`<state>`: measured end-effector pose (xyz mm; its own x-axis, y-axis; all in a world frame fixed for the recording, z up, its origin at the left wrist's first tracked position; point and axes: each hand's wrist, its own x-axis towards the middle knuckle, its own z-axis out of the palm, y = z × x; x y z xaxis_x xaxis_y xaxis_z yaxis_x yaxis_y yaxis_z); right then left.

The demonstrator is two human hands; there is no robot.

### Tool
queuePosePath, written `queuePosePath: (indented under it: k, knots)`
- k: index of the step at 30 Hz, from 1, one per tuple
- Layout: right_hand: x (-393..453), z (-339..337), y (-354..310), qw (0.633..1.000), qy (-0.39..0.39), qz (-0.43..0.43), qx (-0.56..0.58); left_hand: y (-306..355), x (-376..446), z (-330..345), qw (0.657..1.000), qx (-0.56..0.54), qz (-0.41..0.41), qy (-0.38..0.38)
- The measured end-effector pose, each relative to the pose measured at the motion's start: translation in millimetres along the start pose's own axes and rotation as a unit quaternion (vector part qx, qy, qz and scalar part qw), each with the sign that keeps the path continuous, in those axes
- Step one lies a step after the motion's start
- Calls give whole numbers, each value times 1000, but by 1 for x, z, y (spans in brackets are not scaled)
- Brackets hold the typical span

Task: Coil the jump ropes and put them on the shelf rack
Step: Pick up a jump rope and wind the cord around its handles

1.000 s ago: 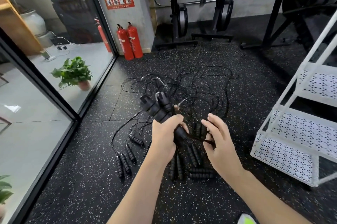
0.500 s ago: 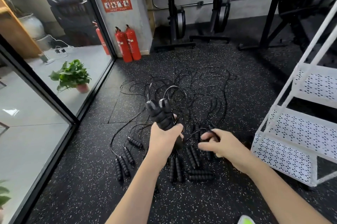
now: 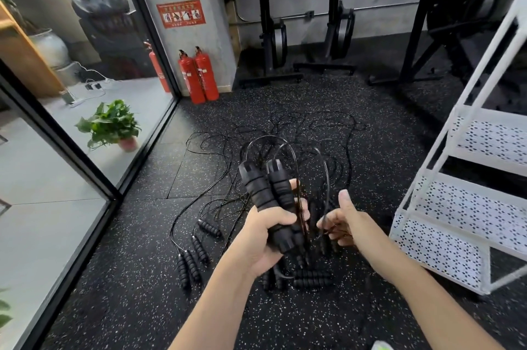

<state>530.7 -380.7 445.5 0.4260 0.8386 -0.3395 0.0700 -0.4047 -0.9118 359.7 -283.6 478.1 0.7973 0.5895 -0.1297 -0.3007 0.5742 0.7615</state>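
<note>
Two foam handles (image 3: pixel 266 193) side by side in left hand (image 3: pixel 269 231), fingers wrapped tight, tips up. Right hand (image 3: pixel 346 220) pinches black cord (image 3: pixel 326 175) loop, thumb raised, other fingers curled. More jump ropes (image 3: pixel 285 136) tangled on floor below; white shelf rack (image 3: pixel 467 201) at right.

We see the left hand (image 3: pixel 269 231) gripping two black handles (image 3: pixel 268 195) upright, the right hand (image 3: pixel 346 221) pinching their cord (image 3: pixel 327 175), more jump ropes (image 3: pixel 196 252) on the floor (image 3: pixel 142 278), a white shelf rack (image 3: pixel 470 207) right.
</note>
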Motion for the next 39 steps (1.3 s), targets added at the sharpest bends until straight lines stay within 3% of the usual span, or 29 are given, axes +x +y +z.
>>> queuePosePath:
  k: [4, 9, 14, 22, 24, 27, 29, 39]
  knots:
    - [-5, 11, -14, 993, -43, -9, 110, 2, -2, 7, 1000, 27, -13, -7]
    - [-11, 18, -33, 982, -70, -70, 162, 2, -2, 11, 997, 59, -8, -46]
    - [-15, 9, -49, 960, -29, -125, 247, 8, -9, 16, 992, 50, -2, -117]
    - [-19, -14, -57, 954, -24, -230, 193, 14, -13, 18, 985, -57, -37, -157]
    - [-21, -10, -63, 955, 12, -239, 177, 15, -13, 18, 983, -58, -57, -163]
    - [-22, -3, -66, 955, 104, -270, 61, 14, -12, 19, 986, -30, -66, -153]
    - [-22, 1, -70, 946, 125, -299, 9, 14, -11, 18, 988, -3, -64, -141]
    - [17, 11, -102, 905, 78, -405, -102, 10, -12, 12, 983, 25, -85, -160]
